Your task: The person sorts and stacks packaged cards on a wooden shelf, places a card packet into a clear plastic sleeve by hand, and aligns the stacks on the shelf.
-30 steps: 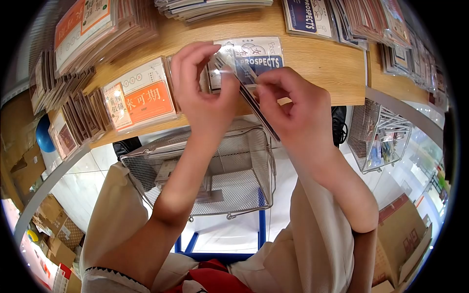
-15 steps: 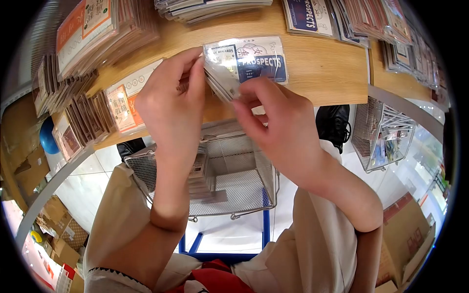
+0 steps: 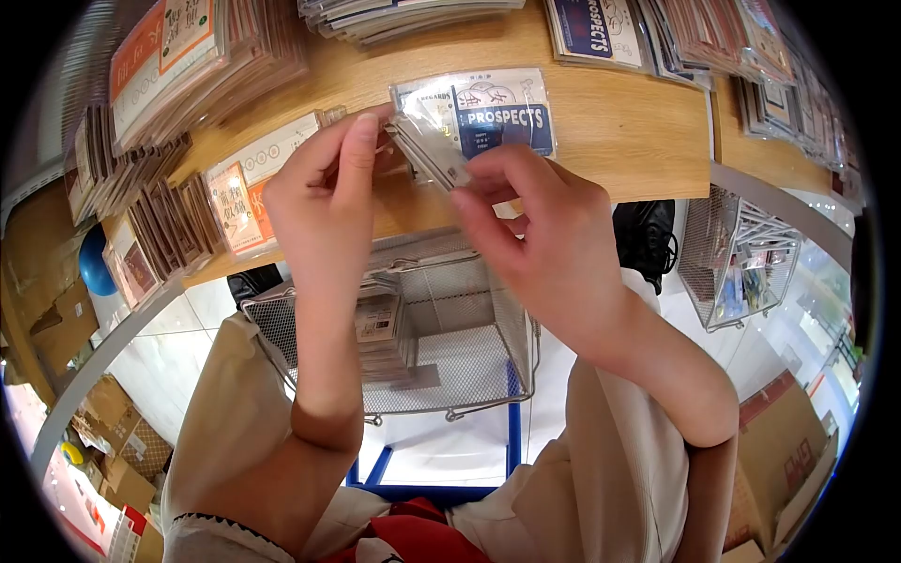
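Observation:
A thin packet of cards in a clear sleeve (image 3: 424, 155) is tilted above the wooden table. The thumb and index finger of my right hand (image 3: 549, 239) pinch its lower end. My left hand (image 3: 324, 192) is closed in a pinch beside the upper end of the packet; whatever sits between its fingertips is too small to make out. Behind the packet lies a sleeved blue and white card pack marked PROSPECTS (image 3: 504, 114), flat on the table. An orange and white sleeved pack (image 3: 246, 202) lies left of my left hand.
Stacks of sleeved packs stand at the back left (image 3: 188, 56), back middle (image 3: 404, 17) and back right (image 3: 601, 33). Below the table edge, a wire mesh basket (image 3: 460, 352) holds a stack of packs (image 3: 380, 333). A second wire basket (image 3: 737, 258) stands at right.
My left thumb has shifted slightly left and down from the packet's upper end. The packet is tipped more edge-on, uncovering more of the PROSPECTS pack. My right hand keeps its pinch.

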Motion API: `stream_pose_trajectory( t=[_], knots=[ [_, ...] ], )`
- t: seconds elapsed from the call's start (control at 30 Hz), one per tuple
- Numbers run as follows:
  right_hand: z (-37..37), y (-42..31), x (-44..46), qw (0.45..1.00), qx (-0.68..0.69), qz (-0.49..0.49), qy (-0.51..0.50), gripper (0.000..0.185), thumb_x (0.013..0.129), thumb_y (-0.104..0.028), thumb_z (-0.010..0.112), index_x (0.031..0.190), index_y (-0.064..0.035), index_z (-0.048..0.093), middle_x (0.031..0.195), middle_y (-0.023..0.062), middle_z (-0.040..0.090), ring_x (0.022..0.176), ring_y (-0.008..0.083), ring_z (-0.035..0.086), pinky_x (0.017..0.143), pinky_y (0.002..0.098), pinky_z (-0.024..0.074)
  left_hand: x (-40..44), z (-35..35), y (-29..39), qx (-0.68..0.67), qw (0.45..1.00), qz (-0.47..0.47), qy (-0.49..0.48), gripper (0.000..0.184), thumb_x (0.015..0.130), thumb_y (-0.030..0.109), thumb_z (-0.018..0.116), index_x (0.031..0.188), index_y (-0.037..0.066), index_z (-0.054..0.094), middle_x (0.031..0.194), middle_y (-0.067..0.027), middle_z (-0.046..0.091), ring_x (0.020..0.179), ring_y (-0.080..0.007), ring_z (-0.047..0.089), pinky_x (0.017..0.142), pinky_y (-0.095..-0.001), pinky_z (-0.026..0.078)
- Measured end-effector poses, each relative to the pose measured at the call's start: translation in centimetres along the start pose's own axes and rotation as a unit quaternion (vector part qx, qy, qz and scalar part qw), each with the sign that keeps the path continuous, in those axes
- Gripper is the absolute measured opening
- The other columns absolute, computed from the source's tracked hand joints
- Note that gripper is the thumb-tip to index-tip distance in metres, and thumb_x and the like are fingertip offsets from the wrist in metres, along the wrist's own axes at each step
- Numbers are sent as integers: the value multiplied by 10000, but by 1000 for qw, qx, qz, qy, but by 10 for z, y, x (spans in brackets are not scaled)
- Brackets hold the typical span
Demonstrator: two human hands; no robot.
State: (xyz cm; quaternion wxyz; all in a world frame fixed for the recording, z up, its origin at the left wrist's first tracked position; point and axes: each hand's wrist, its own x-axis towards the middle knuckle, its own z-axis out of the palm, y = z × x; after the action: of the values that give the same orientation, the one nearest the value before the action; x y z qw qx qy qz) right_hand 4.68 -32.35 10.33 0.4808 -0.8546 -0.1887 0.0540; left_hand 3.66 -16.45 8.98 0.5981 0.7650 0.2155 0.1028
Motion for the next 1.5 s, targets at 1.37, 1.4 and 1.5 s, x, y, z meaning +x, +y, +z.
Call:
stream_pose_trajectory(
  t=[1.37,1.4,1.5],
  knots=[
    [0,0,1,998,-49,-29,-21,224,769,-120,675,848,-20,490,688,104,559,594,288,583,512,374,473,16,-9,8,95,992,-7,-89,138,828,88,650,917,-11,688,681,-45,647,582,-53,543,554,-202,441],
    [0,0,1,998,-56,-32,-26,230,766,-124,678,842,-21,487,692,104,558,596,288,583,515,374,474,16,-8,9,98,991,-10,-88,137,825,87,651,912,-12,687,678,-45,647,586,-56,550,558,-203,445],
    [0,0,2,996,-66,-39,-36,237,767,-129,678,889,-19,507,735,103,560,627,282,586,526,371,479,16,-5,16,131,988,-5,-83,134,817,85,656,895,-19,684,678,-49,652,604,-63,571,578,-204,456]
  ],
)
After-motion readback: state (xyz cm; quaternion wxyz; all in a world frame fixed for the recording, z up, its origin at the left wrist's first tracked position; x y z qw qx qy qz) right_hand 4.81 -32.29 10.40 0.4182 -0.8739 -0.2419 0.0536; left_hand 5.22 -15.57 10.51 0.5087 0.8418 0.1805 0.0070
